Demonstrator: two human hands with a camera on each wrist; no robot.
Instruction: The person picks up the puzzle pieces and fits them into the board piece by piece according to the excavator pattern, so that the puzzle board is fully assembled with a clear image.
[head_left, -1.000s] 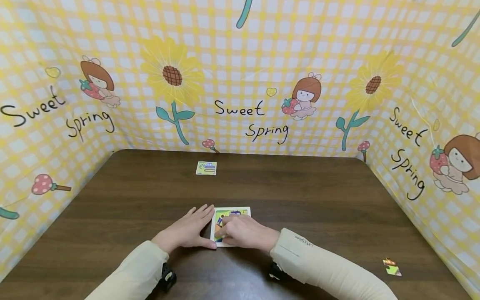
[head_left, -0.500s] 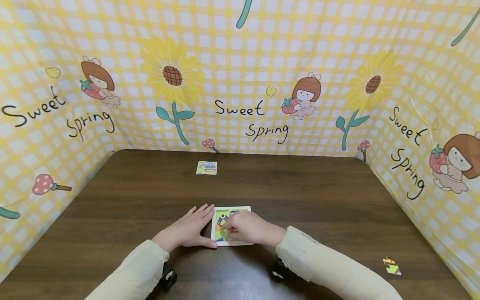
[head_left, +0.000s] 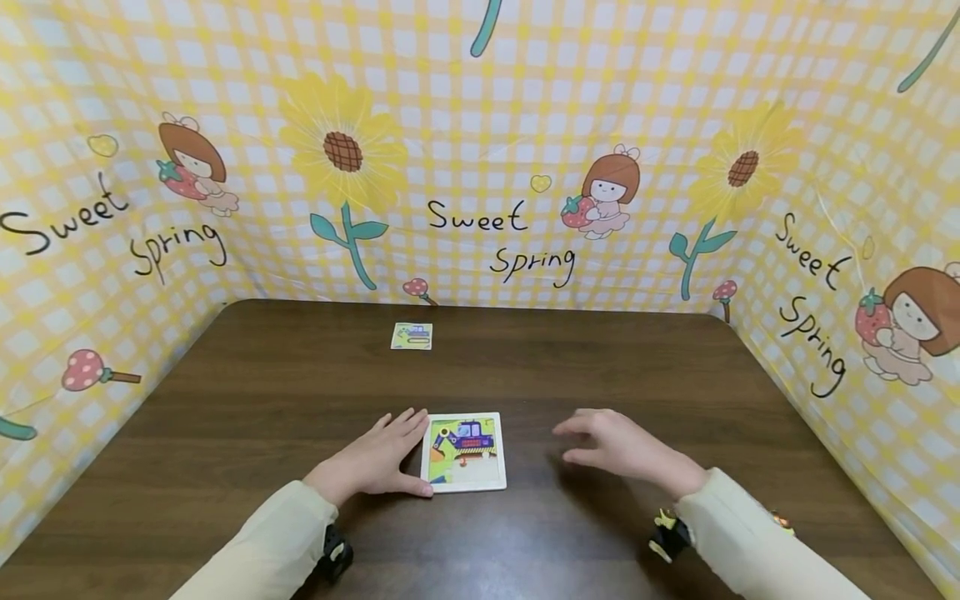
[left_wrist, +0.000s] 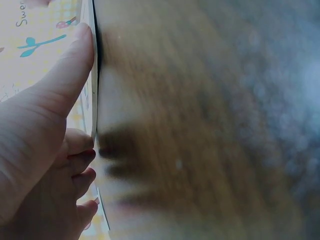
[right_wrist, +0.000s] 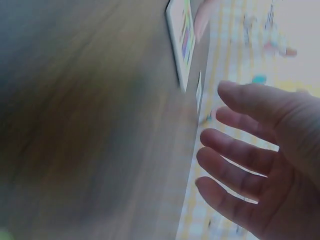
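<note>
A square jigsaw puzzle in a white frame (head_left: 501, 454) lies at the table's middle, showing a blue excavator on green; a pale bare patch shows at its lower right. My left hand (head_left: 375, 461) rests beside it, fingers and thumb spread along its left edge. In the left wrist view the left thumb (left_wrist: 75, 62) lies against the frame's edge. Off to the puzzle's right, my right hand (head_left: 618, 446) hovers over the table, fingers loosely bent and holding nothing. The right wrist view shows its parted fingers (right_wrist: 235, 150) with nothing between them.
A small picture card (head_left: 412, 336) with a similar excavator lies toward the table's back. A loose puzzle piece (head_left: 783, 523) peeks out from behind my right sleeve (head_left: 750, 533). A yellow checked cloth (head_left: 480, 125) surrounds the wooden table (head_left: 585, 358) at the back and sides.
My right hand has lifted off the puzzle and moved right, uncovering the picture. Its sleeve now hides most of the loose piece. The left hand has stayed in place.
</note>
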